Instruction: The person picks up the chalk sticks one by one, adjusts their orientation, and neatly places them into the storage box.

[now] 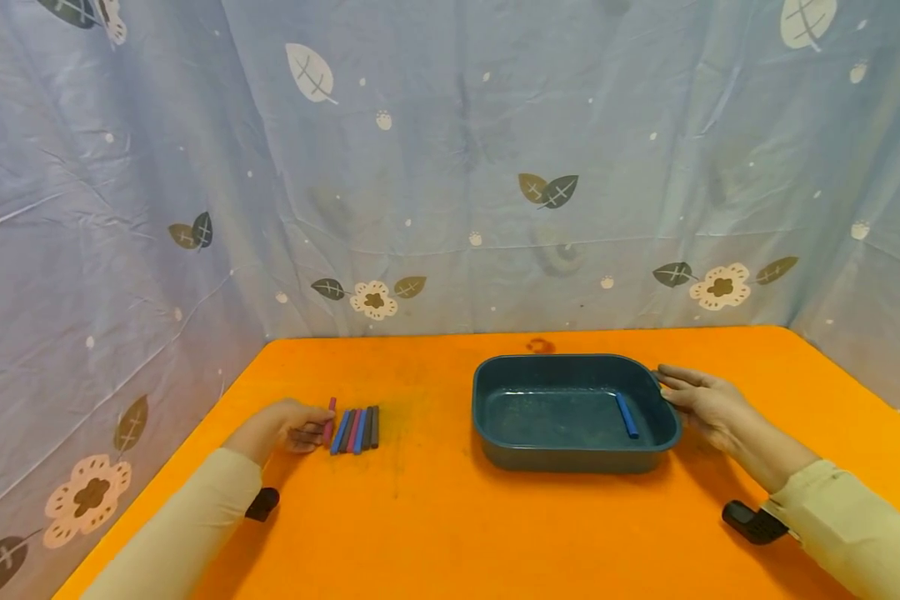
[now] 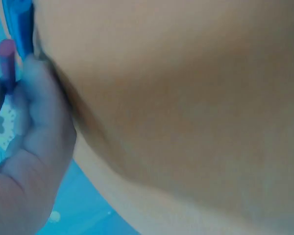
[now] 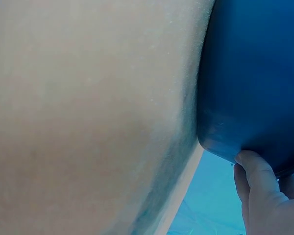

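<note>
My left hand (image 1: 302,423) pinches a pink chalk-like stick (image 1: 329,423) between thumb and fingers; its flat end shows in the left wrist view. Just right of that hand lies a close row of similar sticks (image 1: 356,430) in blue, pink and dark tones. The right hand (image 1: 708,408) holds the right end of a dark teal rectangular tray (image 1: 570,458), its thumb at the rim and its fingers along the outer side. Inside the tray, near that end, lies one blue stick (image 1: 627,415). In the right wrist view, fingertips (image 3: 252,164) press against the tray wall.
An orange table (image 1: 435,525) carries everything. Yellowish smudges mark its surface near the row, and a reddish ring stain (image 1: 541,345) lies behind the tray. Patterned blue-grey curtains (image 1: 450,208) hang behind and along both sides.
</note>
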Demonstrator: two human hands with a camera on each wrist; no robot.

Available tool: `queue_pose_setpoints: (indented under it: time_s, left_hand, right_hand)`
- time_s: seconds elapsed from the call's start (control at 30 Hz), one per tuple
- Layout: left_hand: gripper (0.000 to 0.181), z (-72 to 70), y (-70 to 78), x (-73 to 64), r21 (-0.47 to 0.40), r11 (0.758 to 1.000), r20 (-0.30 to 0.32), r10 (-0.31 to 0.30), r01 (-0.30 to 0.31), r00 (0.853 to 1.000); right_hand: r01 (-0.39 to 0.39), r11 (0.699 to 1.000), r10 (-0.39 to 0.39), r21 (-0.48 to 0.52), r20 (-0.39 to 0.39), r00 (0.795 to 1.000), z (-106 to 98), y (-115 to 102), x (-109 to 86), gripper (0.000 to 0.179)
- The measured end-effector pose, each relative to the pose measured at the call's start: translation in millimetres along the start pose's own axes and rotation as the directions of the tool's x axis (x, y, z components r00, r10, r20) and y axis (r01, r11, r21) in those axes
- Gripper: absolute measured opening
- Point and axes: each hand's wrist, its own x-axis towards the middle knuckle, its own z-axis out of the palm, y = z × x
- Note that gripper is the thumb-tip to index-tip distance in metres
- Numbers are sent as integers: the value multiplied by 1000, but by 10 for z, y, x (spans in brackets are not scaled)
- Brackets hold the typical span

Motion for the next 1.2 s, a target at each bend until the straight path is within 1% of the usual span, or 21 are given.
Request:
queue_pose_setpoints:
  time_s: [0.07,0.13,0.17,0.27,0.3,0.37,0.5,0.6,0.77,0.83,0.9,0.97,1.03,1.2]
  left_hand:
    - [30,24,3,-17,-13,1000,-11,13,-13,1000]
    - [39,64,7,-36,-45,999,-32,19,-20,999]
    - [42,85,10,-43,-56,998,-33,24,-26,999]
    - [42,153,31,-58,-104,994,-34,39,-43,999]
    - [41,176,43,-64,-129,990,-32,43,-47,999]
    - [41,208,60,-73,-158,986,-6,60,-60,998]
    - [42,262,83,-77,-209,975,20,77,-71,997]
    - [42,305,89,-65,-229,971,30,85,-76,996]
    - [43,416,120,-48,-261,963,36,84,-72,996]
    - [40,470,149,-49,-274,959,44,84,-69,995]
    - [38,524,182,-55,-281,957,70,95,-71,993]
    - [37,582,217,-66,-290,954,75,99,-73,992]
    - [39,637,254,-82,-301,951,72,102,-75,992]
    - [51,752,338,-129,-284,955,74,117,-91,990]
  right_hand:
    - [0,1000,0,-2,0,1000,-3,1,-3,74]
    - [-3,1000,3,-15,-2,1000,-4,0,-4,74]
    - [-4,1000,4,-20,-2,1000,-2,-2,-3,75]
    - [-3,999,3,-36,2,1000,3,-7,-6,74]
    - [-4,999,4,-39,1,1000,5,-9,-7,74]
    - [-9,999,9,-43,-3,1000,10,-11,-11,73]
    - [-11,998,11,-61,-5,1000,27,-7,-19,71]
    - [-4,998,3,-55,-4,1000,38,-13,-17,70]
    - [-1,1000,1,-8,-4,1000,29,-30,-8,72]
    - [-4,1000,4,-9,-7,1000,28,-36,-9,72]
    - [-8,1000,7,-30,-10,1000,30,-40,-18,71]
    - [-11,999,11,-50,-15,1000,34,-39,-29,69]
    - [-14,998,13,-55,-19,1000,38,-33,-39,69]
    - [-9,999,8,-52,-20,1000,56,-33,-45,69]
